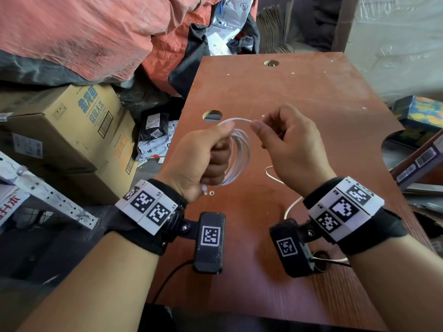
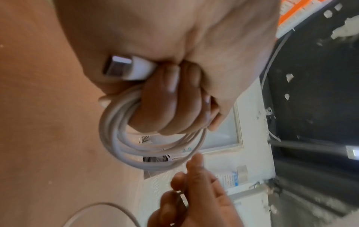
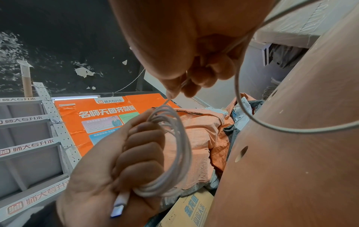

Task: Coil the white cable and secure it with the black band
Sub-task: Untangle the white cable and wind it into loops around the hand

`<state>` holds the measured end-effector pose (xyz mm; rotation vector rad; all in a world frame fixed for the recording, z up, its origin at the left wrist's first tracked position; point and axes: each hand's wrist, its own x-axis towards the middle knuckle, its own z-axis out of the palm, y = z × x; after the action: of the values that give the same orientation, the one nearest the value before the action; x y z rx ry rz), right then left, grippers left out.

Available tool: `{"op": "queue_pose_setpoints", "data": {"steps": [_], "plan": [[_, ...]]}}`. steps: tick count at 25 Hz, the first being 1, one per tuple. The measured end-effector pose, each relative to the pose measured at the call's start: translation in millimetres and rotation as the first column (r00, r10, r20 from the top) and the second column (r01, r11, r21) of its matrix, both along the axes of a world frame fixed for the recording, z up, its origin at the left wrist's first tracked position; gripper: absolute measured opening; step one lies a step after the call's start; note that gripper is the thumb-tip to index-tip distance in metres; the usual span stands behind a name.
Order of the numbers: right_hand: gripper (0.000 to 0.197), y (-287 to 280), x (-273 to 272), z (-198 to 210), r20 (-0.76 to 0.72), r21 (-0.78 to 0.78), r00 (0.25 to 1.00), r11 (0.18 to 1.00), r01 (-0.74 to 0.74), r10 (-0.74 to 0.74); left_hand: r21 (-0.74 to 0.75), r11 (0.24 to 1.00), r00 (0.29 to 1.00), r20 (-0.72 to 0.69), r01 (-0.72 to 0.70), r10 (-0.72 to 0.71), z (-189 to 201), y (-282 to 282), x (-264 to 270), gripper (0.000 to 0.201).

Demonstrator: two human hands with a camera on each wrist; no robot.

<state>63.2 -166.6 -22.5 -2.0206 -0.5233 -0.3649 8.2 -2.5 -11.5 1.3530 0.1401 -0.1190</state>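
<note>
Cable (image 1: pixel 239 149) loops are gripped in the left fist (image 1: pixel 203 156) while slack is pinched by the right hand (image 1: pixel 287 142); each turn should be laid evenly, kept taut.

A reddish-brown wooden board (image 1: pixel 311 111) with round holes (image 1: pixel 212 115) fills the middle. Off its left edge sit stacked cardboard boxes (image 1: pixel 79 130) — above them, orange woven sacks (image 1: pixel 79 32). Beyond that edge stand a white perforated metal rack (image 3: pixel 25 138) and an orange poster (image 3: pixel 93 116).
</note>
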Motion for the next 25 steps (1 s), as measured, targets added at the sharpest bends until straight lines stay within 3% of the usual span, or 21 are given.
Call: {"op": "queue_pose_setpoints", "data": {"steps": [5, 12, 21, 23, 25], "plan": [[0.011, -2.8, 1.7, -1.0, -0.017, -0.109, 1.0, 0.994, 0.0, -0.001, -0.306, 0.951, 0.999, 0.016, -0.043, 0.05, 6.7, 11.7, -1.0, 0.052], [0.017, -2.7, 0.9, -1.4, 0.051, -0.09, 0.998, 0.995, 0.036, -0.031, -0.39, 0.919, 0.998, -0.019, -0.062, 0.06, 4.4, 19.0, 1.0, 0.049], [0.012, -2.5, -2.1, -1.2, -0.024, -0.109, 0.999, 0.993, -0.036, 0.034, -0.283, 0.957, 0.996, 0.031, -0.071, 0.083, 6.4, 14.8, -1.1, 0.051], [0.007, -1.3, -3.9, -1.4, -0.074, -0.094, 0.992, 0.99, -0.106, 0.099, -0.228, 0.972, 0.997, 0.028, -0.063, 0.071, 4.9, 13.7, -0.4, 0.05], [0.022, 1.9, -6.7, 0.0, -0.144, -0.009, 0.963, 0.973, -0.233, 0.229, -0.194, 0.98, 1.0, 0.0, -0.031, 0.032, 4.2, 10.7, -0.3, 0.051]]}}
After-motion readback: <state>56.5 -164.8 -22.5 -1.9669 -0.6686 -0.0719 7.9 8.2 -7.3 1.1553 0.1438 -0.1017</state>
